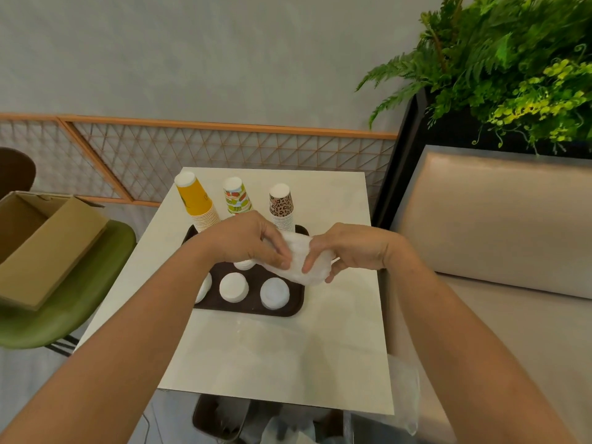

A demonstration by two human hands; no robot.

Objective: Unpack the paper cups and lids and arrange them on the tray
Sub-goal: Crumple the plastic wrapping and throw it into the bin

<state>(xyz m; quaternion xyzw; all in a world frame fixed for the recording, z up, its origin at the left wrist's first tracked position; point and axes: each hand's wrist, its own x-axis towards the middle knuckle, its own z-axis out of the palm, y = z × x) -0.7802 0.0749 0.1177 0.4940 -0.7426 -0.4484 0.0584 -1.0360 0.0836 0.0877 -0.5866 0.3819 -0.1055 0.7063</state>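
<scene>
Head view, lid sleeve (304, 261): bridged between both hands, just above tray (253, 308) so contents drop close.
Left hand (253, 241): fingers pinching one end.
Right hand (349, 248): gripping opposite end, probably to tear.

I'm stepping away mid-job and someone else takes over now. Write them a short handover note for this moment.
Hands: left hand and right hand both grip a wrapped pack of lids above the tray.
Done: yellow cup stack, fruit-print cup stack and leopard-print cup stack stand upside down at the tray's far end; four white lid stacks sit nearer, two partly hidden by the left arm.
Left: unwrap this pack and set its lids on the tray.
</scene>
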